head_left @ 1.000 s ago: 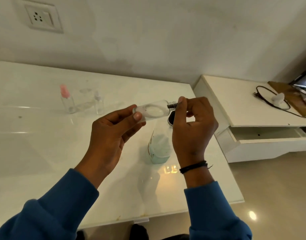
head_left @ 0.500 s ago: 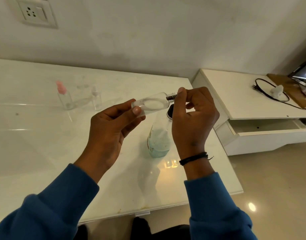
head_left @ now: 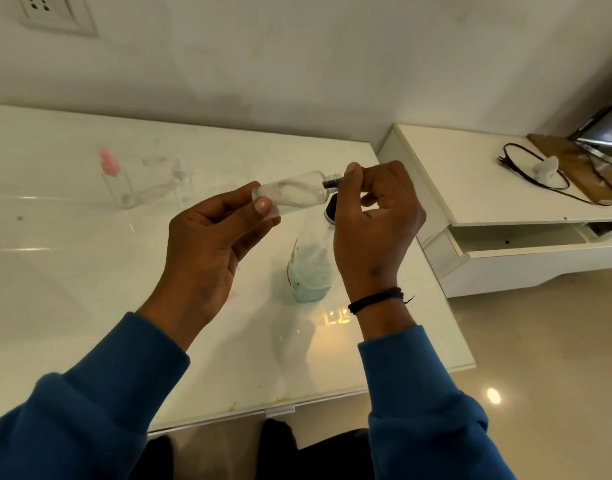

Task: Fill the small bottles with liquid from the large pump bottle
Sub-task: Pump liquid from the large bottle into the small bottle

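Observation:
My left hand grips a small clear bottle lying nearly horizontal in the air, its neck pointing right. My right hand pinches at the bottle's neck, where a dark threaded part shows; whatever it holds there is mostly hidden by the fingers. Below and behind my right hand stands the large bottle with pale blue liquid low inside and a dark top, partly hidden. On the white table at the back left stand a small bottle with a pink cap and a small clear bottle.
A low white cabinet with an open drawer stands to the right, carrying a black cable and a small white object. A wall socket is at the top left. The table's front edge runs near my sleeves.
Both hands with the small bottle have stayed almost in place, shifting slightly as the view moved. My right fingers keep working at the bottle's neck.

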`<state>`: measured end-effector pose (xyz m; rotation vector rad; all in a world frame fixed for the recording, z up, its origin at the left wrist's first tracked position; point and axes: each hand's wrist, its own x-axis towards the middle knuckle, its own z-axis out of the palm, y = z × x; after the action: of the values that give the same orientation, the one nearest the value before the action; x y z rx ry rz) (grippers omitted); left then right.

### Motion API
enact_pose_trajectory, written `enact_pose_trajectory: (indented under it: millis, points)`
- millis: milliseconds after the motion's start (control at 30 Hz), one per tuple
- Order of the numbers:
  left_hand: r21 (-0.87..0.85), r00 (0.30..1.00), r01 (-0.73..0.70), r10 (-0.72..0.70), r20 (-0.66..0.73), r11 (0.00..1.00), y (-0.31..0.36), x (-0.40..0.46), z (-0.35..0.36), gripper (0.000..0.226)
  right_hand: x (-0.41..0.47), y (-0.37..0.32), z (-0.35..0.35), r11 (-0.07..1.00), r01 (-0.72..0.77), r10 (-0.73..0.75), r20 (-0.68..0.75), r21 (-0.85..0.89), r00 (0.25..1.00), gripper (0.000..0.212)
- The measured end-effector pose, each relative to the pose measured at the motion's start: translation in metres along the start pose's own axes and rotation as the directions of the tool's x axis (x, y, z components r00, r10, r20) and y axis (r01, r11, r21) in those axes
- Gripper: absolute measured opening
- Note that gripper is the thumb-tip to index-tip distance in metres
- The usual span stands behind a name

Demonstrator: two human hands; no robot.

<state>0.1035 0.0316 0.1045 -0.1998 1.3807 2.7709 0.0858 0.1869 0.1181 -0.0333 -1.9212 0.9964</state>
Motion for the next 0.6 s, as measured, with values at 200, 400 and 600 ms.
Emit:
enact_pose_trajectory:
  millis: [200,400,600]
  points:
    - [0.010,1.000,0.007,-0.007,0.017,1.000,-0.001,0.000,0.000,0.042,0.009,-0.004,-0.001,0.999,0.016,-0.016,-0.012,-0.035,1.000,0.034]
    - [0.007,1.000,0.013,-0.013,0.006,1.000,-0.001,0.000,-0.002,0.039,0.005,-0.004,0.001,1.000,-0.006,0.006,0.003,-0.010,1.000,0.035]
    - [-0.018,1.000,0.017,-0.017,0.007,1.000,-0.003,0.000,0.000,0.037,0.009,-0.008,0.004,0.997,-0.071,0.072,-0.040,0.011,0.997,0.039]
